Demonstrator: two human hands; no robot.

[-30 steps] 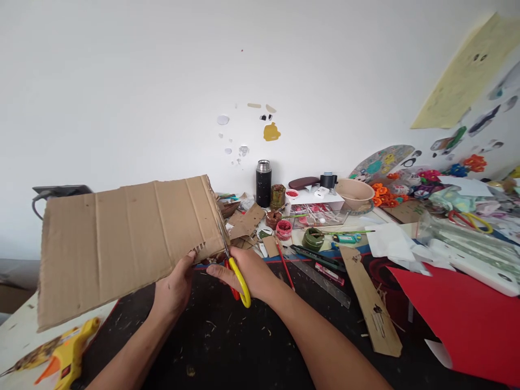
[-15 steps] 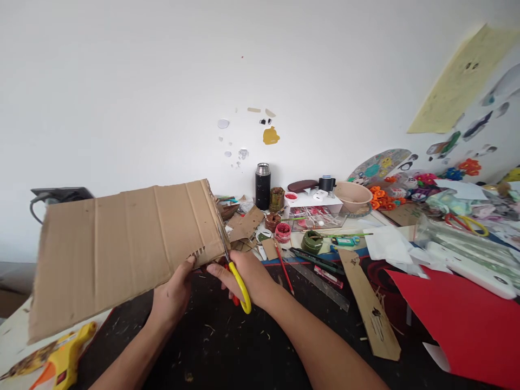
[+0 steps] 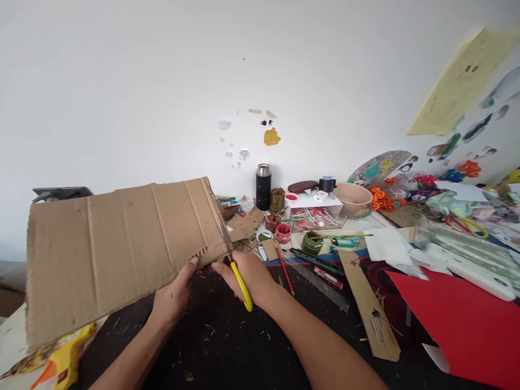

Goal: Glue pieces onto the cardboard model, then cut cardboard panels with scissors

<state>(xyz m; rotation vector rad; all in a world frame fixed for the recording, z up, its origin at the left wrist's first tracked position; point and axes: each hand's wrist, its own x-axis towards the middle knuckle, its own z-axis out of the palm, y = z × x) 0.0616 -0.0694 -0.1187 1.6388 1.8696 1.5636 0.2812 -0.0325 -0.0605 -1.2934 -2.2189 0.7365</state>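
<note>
Soft even daylight, faint shadows, stretched edges, slightly blurred right side

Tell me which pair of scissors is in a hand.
The pair in the right hand, its blades at the cardboard's edge; the other pair lies beyond the red sheet.

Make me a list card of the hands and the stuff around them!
left hand: holds corrugated cardboard by its lower edge
right hand: holds yellow-handled scissors
scissors: blades at the cardboard's right edge
lower left: yellow glue gun, partly behind the cardboard
right of hands: red pencil, clear ruler, red paper
near wall: black flask, beige bowl
</note>
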